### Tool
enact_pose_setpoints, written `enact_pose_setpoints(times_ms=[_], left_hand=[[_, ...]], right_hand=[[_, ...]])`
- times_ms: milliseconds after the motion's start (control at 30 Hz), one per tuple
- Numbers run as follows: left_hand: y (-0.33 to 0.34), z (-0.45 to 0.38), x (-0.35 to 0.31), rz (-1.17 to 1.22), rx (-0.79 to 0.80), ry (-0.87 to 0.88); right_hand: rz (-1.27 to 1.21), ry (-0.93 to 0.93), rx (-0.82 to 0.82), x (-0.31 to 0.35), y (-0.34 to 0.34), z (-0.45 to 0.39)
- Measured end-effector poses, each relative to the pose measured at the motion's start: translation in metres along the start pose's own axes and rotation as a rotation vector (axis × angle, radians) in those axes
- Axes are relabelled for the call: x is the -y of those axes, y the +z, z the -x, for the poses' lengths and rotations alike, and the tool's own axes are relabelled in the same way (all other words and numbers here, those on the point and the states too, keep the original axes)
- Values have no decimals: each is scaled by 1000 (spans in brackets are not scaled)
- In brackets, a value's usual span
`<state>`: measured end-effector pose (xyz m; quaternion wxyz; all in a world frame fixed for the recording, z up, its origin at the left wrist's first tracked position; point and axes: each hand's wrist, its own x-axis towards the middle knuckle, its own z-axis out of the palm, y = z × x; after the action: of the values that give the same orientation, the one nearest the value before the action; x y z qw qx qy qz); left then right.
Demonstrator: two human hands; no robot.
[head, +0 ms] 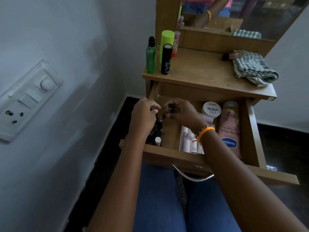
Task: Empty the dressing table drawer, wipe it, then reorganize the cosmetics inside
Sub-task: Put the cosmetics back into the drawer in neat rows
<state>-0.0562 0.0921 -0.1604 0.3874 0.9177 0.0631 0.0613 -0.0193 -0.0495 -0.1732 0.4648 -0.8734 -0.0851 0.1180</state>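
The wooden drawer (252, 131) is pulled out toward me. Both hands are inside its left part. My right hand (182, 113) pinches a small black-capped nail polish bottle (168, 110) above the drawer floor. My left hand (143, 116) rests with curled fingers over a row of small nail polish bottles (158, 131) along the left wall; whether it grips one is hidden. To the right lie a white nail polish remover jar (211, 109), a pink Vaseline lotion bottle (229, 129) and a clear pack of small white tubes (188, 139).
On the tabletop (200, 69) stand a green bottle (151, 56), a lime-green can (166, 46), a black makeup stick (166, 59) and a small pink bottle (176, 44) at the left. A folded checked cloth (254, 67) lies at the right. The mirror (242, 14) rises behind; a wall switchboard (26, 99) is left.
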Motion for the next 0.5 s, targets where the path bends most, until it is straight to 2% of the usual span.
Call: enact_pose_setpoints(times_ms=[500], left_hand=[[1, -1, 0, -1, -8, -1]], right_hand=[[23, 55, 104, 3, 0, 1]])
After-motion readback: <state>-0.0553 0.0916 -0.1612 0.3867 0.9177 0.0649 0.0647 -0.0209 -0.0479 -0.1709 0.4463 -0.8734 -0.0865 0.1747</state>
